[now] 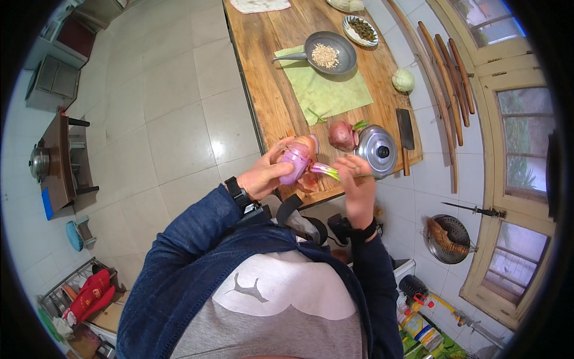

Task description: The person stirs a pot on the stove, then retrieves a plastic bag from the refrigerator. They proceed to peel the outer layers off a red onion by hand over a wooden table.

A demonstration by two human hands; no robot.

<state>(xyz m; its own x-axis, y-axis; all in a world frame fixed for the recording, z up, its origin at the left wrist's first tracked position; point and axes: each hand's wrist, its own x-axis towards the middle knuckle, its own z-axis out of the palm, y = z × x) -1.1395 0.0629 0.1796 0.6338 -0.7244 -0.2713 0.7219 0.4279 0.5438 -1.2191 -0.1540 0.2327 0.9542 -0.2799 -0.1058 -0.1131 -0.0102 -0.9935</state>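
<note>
My left hand (267, 172) holds a partly peeled red onion (296, 162), its glossy purple layers showing. From the onion's right side grows a sprout (326, 170), purple at the base and green further out. At that sprout are the slightly blurred fingers of my right hand (356, 184), and a thin green tip shows past them. Loose papery onion skin (308, 182) lies on the wooden table (264, 74) below the onion. Just beyond my hands sits a second red onion (342, 136) with a short green shoot, beside a metal pot lid (376, 151) with a black knob.
A cleaver (405, 130) lies at the table's right edge, near a pale round cabbage (403, 80). Farther off, a frying pan (343, 60) with chopped pieces rests on a green cloth (332, 96). Behind it stands a plate of dark chopped food (360, 30). A cut green piece (316, 115) lies nearer.
</note>
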